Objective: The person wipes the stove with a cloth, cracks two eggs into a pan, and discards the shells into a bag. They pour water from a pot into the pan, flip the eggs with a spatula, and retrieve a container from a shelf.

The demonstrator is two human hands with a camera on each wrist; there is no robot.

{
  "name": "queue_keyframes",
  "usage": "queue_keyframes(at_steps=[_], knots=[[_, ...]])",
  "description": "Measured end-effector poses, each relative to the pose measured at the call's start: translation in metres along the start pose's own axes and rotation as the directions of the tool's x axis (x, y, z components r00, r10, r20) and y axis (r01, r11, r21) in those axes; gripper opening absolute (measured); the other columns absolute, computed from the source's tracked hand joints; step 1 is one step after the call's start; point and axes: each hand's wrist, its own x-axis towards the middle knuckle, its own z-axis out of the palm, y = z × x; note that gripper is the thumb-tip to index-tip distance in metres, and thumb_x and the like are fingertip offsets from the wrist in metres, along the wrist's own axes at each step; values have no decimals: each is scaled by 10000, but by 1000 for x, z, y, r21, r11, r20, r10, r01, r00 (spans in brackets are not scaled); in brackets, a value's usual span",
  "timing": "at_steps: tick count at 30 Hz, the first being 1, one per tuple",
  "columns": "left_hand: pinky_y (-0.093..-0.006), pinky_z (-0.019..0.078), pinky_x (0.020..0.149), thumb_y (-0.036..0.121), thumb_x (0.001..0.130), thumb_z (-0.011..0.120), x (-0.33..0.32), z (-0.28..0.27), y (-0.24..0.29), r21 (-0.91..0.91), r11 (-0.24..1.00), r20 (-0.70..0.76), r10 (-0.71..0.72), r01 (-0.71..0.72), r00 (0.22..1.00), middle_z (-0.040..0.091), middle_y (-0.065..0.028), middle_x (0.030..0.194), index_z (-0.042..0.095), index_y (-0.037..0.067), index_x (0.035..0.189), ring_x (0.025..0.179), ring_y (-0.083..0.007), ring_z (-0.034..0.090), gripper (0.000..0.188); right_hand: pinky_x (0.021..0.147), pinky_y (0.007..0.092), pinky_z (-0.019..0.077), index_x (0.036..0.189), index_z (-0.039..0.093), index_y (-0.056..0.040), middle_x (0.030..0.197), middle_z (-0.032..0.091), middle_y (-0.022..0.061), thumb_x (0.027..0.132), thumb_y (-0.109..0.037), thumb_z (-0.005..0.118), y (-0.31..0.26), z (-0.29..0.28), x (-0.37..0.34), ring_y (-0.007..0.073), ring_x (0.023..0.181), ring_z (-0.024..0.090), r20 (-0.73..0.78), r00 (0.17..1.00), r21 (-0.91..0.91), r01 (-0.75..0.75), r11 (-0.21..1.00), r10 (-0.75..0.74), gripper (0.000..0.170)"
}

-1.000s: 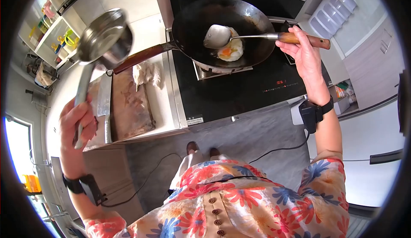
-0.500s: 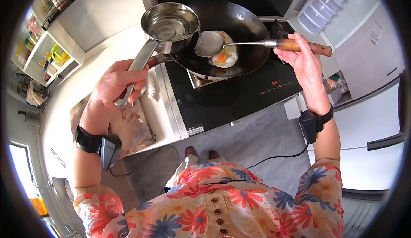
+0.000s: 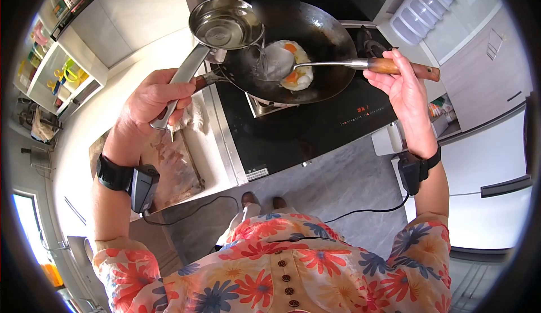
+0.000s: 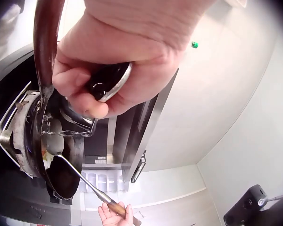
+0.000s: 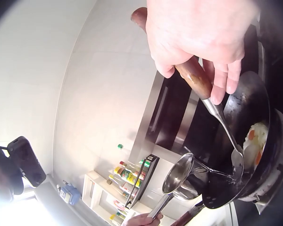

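Step in hand looks like adding water to the wok with the egg in it. Near to far:

Left hand (image 3: 155, 101): fingers curled firmly round the handle of the scoop (image 3: 198, 58), thumb across it. Right hand (image 3: 407, 90): lighter hold, spatula (image 3: 359, 63) handle pinched between thumb and fairly straight fingers.

Board (image 3: 174, 172) lies on the worktop (image 3: 79, 132), near the left forearm.

Scoop is over the wok's left edge, tipped toward the pan, with plenty of liquid inside. A clear stream of water (image 3: 262, 56) runs off its rim and lands in the wok, at or just beside the spatula blade. Wok handle runs out to the left, below the left hand.

Wok (image 3: 332, 37) sits over the hob (image 3: 259, 138); red marks glow on the panel. Egg (image 3: 305, 75) is in the wok, two orange yolk patches showing, right of the blade and partly behind it. Can't tell whether the blade rests on the egg or only overlaps it from above; stream and glare muddy that spot.

Next move, my read: tip the scoop further but slowly, blade held steady between stream and egg, then level off once there's enough. Main risk: hot splash, or a broken yolk if the flow speeds up.
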Motion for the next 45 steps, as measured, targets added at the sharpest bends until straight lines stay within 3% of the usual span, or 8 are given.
queue_keyframes(at_steps=[17, 19, 22, 25, 34, 36, 37, 45], knots=[[-202, 348, 363, 122, 830, 572, -19, -5, 5, 4, 1000, -44, 28, -28, 999, 489, -34, 618, 529, -49, 942, 376, -99, 425, 209, 776, 377, 523, 1084, 536, -1, 972, 626, 180, 904, -300, 544, -28, -42, -38, 320, 842, 660, -88, 994, 6, 60, 998, -60, 348], [-219, 332, 378, 157, 839, 592, -23, -5, 5, 4, 999, -40, 50, -49, 998, 498, -33, 610, 527, 1, 770, 390, -92, 429, 183, 817, 398, 505, 1110, 518, 11, 984, 621, 195, 915, -280, 532, -34, -53, -57, 346, 900, 643, -107, 986, -5, 127, 992, -126, 351], [-220, 330, 374, 175, 843, 594, -33, -4, 4, -12, 999, -60, 45, -46, 997, 499, -27, 611, 512, 15, 740, 389, -90, 431, 207, 879, 422, 480, 1136, 505, 29, 1026, 608, 219, 929, -267, 511, -39, -77, -85, 374, 976, 612, -96, 983, -3, 159, 987, -159, 361], [-218, 326, 366, 173, 849, 590, -45, -2, 3, -28, 998, -63, 59, -61, 996, 504, -23, 610, 511, 20, 740, 388, -86, 443, 203, 922, 433, 467, 1126, 515, 33, 1076, 592, 230, 938, -273, 494, -39, -86, -106, 379, 977, 609, -233, 957, 46, 191, 981, -175, 361], [-220, 335, 389, 207, 875, 553, -60, -23, 1, 23, 996, -1, 85, -85, 996, 494, -20, 541, 499, 40, 649, 398, -87, 445, 287, 833, 385, 503, 1100, 529, 28, 1051, 605, 185, 892, -300, 581, -7, -42, -143, 378, 940, 626, -409, 902, 128, 207, 970, -139, 392], [-204, 346, 346, 148, 871, 556, -52, -40, 1, 106, 992, 65, 62, -69, 996, 481, -25, 602, 543, -30, 882, 368, -86, 426, 178, 828, 373, 503, 1095, 535, 21, 1038, 607, 172, 891, -297, 583, -2, -27, -148, 373, 933, 630, -429, 889, 103, 223, 969, -159, 381], [-204, 346, 346, 148, 871, 556, -51, -44, 1, 108, 992, 77, 58, -66, 995, 481, -25, 602, 543, -30, 882, 368, -86, 426, 178, 814, 363, 504, 1088, 540, 12, 1027, 607, 159, 883, -296, 596, 0, -21, -152, 371, 928, 633, -429, 889, 106, 228, 968, -163, 375], [-216, 344, 359, 159, 870, 558, -46, -36, 8, 139, 985, 156, 84, -106, 984, 491, -28, 497, 503, 34, 644, 365, -94, 434, 264, 784, 346, 507, 1059, 545, -4, 964, 607, 146, 852, -303, 637, 7, 12, -159, 338, 890, 650, -487, 857, 61, 229, 971, -171, 375]])
